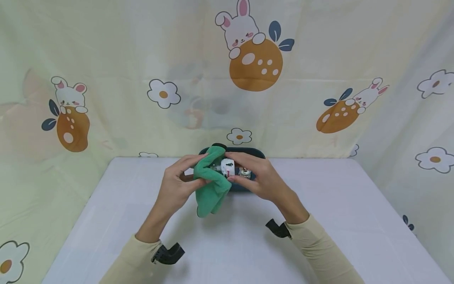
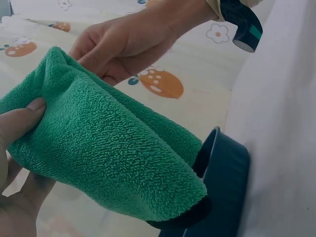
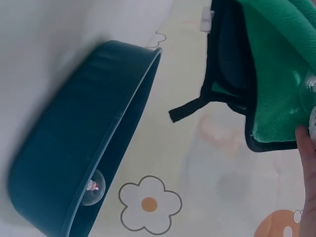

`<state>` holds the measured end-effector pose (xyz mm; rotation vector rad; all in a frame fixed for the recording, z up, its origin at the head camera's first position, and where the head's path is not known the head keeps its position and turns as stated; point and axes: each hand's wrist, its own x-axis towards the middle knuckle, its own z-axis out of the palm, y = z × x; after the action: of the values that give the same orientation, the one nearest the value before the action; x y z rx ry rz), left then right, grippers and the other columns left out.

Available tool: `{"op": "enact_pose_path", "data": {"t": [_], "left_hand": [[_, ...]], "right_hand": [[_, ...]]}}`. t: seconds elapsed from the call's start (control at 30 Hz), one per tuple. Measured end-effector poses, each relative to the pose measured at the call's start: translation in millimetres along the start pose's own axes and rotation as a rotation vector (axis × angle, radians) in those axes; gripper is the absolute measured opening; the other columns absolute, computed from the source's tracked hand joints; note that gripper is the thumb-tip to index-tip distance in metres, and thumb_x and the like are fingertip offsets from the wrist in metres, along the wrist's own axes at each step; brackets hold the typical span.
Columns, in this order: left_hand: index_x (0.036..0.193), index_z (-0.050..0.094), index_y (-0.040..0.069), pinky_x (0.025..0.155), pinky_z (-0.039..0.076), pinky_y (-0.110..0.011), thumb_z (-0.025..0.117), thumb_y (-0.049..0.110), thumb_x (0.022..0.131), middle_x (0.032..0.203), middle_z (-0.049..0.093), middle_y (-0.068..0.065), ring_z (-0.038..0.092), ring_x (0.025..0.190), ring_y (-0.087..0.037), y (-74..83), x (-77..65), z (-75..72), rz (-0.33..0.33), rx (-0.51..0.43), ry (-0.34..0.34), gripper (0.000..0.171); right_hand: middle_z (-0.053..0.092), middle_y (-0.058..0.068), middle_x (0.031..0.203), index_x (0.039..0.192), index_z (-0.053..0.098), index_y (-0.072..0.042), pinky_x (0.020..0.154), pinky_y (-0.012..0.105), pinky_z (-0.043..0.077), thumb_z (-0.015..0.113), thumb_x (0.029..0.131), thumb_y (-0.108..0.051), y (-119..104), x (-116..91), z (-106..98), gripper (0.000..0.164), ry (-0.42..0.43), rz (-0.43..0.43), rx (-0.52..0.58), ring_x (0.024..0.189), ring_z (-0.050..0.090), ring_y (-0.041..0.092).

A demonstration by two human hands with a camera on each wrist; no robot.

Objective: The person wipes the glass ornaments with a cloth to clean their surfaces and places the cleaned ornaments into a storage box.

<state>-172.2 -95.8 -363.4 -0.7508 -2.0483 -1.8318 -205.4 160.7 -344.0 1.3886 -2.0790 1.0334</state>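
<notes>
A green terry cloth (image 1: 211,197) with dark edging hangs in folds from my left hand (image 1: 177,179), which pinches it between thumb and fingers. My right hand (image 1: 264,175) holds a small snow globe (image 1: 227,167) by its white printed base, against the cloth. Its clear dome is partly covered by green folds. In the left wrist view the cloth (image 2: 113,133) hides the globe. A strap and a white tag show on the cloth (image 3: 274,54) in the right wrist view, where only a finger of my right hand (image 3: 307,158) appears.
Behind the hands a dark blue bin (image 1: 257,152) stands on the white table (image 1: 301,189). Inside it lies another clear globe (image 3: 98,187) with a small figure. A curtain (image 1: 124,98) printed with rabbits and flowers rises at the table's back edge.
</notes>
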Motion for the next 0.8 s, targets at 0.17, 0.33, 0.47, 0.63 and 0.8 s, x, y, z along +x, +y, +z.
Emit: {"op": "enact_pose_path", "data": {"t": [0.17,0.33,0.47,0.63,0.8], "left_hand": [[0.136,0.066,0.01,0.093,0.06,-0.035,0.079,-0.006,0.084,0.132,0.064,-0.006,0.061,0.12,-0.022,1.1,1.5,-0.9,-0.017,-0.034,-0.011,0.056],[0.136,0.065,0.01,0.093,0.06,-0.035,0.079,-0.005,0.085,0.133,0.063,-0.006,0.062,0.119,-0.024,4.4,2.0,-1.4,-0.064,-0.087,-0.024,0.055],[0.136,0.065,0.009,0.092,0.06,-0.035,0.078,-0.004,0.085,0.133,0.064,-0.007,0.063,0.118,-0.024,5.7,2.0,-1.2,-0.105,-0.123,-0.032,0.055],[0.134,0.065,0.008,0.092,0.06,-0.036,0.078,-0.003,0.085,0.13,0.065,-0.008,0.062,0.118,-0.024,5.5,2.1,0.1,-0.104,-0.126,-0.046,0.052],[0.133,0.066,0.005,0.091,0.06,-0.038,0.079,-0.007,0.084,0.127,0.064,-0.01,0.062,0.118,-0.024,3.8,2.0,1.3,-0.029,-0.116,-0.057,0.052]], "right_hand": [[0.06,0.018,0.139,0.141,0.057,0.002,0.107,0.028,0.049,0.071,0.096,-0.02,1.8,-0.1,0.3,0.052,0.014,-0.102,-0.026,0.128,0.058,0.03],[0.061,0.02,0.137,0.135,0.061,0.004,0.105,0.03,0.052,0.083,0.078,0.007,2.2,3.6,1.2,0.061,0.059,-0.211,-0.019,0.125,0.059,0.031],[0.062,0.021,0.136,0.132,0.062,0.005,0.105,0.032,0.052,0.085,0.069,0.013,0.5,3.5,1.7,0.068,0.081,-0.249,-0.024,0.126,0.059,0.033],[0.059,0.022,0.14,0.136,0.058,0.007,0.105,0.031,0.051,0.083,0.076,0.01,-0.5,0.6,2.6,0.065,0.08,-0.235,-0.043,0.127,0.058,0.032],[0.059,0.021,0.14,0.138,0.055,0.009,0.104,0.028,0.051,0.068,0.098,-0.019,0.9,-1.3,4.5,0.051,0.086,-0.206,-0.069,0.125,0.06,0.032]]}}
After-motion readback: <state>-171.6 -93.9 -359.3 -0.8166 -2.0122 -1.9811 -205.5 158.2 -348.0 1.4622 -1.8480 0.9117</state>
